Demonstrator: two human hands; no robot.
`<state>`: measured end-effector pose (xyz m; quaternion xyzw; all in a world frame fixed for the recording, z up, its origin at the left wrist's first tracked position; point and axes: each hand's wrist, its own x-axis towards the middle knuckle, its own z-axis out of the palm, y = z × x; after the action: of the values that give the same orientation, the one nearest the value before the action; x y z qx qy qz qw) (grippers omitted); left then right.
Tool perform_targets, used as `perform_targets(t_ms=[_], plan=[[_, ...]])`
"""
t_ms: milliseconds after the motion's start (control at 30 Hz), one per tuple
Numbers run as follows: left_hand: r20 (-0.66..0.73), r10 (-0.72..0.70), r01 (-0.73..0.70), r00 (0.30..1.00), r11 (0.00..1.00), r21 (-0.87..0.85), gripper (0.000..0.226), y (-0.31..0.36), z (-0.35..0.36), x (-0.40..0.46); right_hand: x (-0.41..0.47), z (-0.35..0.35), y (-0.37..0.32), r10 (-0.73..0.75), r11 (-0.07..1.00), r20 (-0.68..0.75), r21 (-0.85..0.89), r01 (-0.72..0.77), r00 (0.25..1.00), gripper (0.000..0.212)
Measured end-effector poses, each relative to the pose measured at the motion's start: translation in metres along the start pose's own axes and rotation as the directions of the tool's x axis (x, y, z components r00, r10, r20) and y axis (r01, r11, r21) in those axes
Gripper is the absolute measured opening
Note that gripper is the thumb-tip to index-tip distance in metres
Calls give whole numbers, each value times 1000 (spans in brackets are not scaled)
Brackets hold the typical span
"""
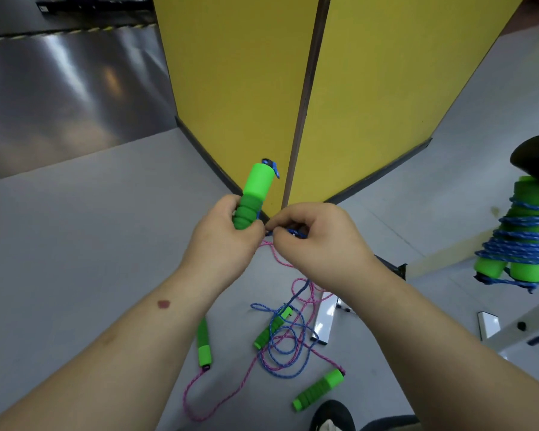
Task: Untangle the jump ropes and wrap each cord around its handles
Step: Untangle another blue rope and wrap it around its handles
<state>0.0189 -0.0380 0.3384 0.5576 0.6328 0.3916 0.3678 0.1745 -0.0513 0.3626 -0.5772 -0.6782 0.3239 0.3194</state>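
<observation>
Grey floor [75, 244]; yellow panels [240, 88] upright behind. Finished bundle [517, 241] at right edge: two green foam handles side by side, blue cord wound tightly around both, resting on a stand. Tangle [287, 340] on floor below the hands: blue cord and pink cord looped through each other, three green handles lying among and beside them. Left hand [223, 241] clenched around lower, ribbed section of a fourth green handle [252, 194], held raised and tilted, blue cap on top. Right hand [316, 236] pinched on blue cord [296, 233] beside it; pink cord [276, 253] hanging beneath.
</observation>
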Motion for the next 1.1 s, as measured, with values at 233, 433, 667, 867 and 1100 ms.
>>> perform_targets(t_ms=[233, 433, 667, 867, 1100], plan=[[333, -82, 162, 939, 962, -220, 18, 8, -3, -7, 8, -21, -7, 119, 832, -58, 551, -68, 991, 19], [406, -46, 298, 913, 755, -584, 45, 24, 13, -20, 7, -20, -21, 135, 586, -32, 809, -53, 990, 21], [406, -64, 378, 912, 516, -769, 26, 45, 7, -23, 5, -23, -14, 182, 652, 19, 746, -135, 983, 7], [-30, -195, 131, 980, 757, -640, 22, 29, -19, 2, -6, -15, -13, 202, 787, 501, 428, -443, 842, 26], [392, -75, 351, 917, 615, -705, 33, 36, 22, -33, 10, -26, -25, 181, 735, -79, 673, -82, 980, 19]])
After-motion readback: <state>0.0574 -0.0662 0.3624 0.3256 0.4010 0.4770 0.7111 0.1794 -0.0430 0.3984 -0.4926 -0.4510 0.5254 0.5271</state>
